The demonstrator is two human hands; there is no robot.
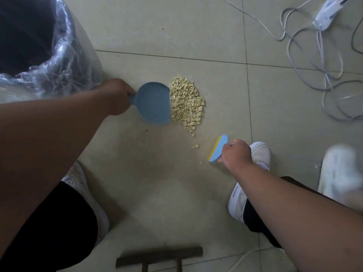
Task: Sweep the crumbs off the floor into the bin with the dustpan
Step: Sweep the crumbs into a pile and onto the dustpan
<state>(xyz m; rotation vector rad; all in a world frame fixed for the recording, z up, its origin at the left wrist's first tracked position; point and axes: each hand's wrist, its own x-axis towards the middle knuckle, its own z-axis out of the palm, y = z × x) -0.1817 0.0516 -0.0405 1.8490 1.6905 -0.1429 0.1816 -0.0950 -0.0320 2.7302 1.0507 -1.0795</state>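
Note:
A pile of pale yellow crumbs lies on the tiled floor. A small blue dustpan rests flat on the floor with its open edge against the pile's left side; my left hand grips its short handle. My right hand holds a small blue brush with yellow bristles below and to the right of the pile, bristles facing left. A few stray crumbs lie just left of the brush. The bin, lined with a clear plastic bag, stands at the upper left.
White cables and a power strip sprawl over the floor at the upper right. My white shoes stand beside the brush and at the lower left. Another white shoe is at the right. A dark wooden bar lies at the bottom.

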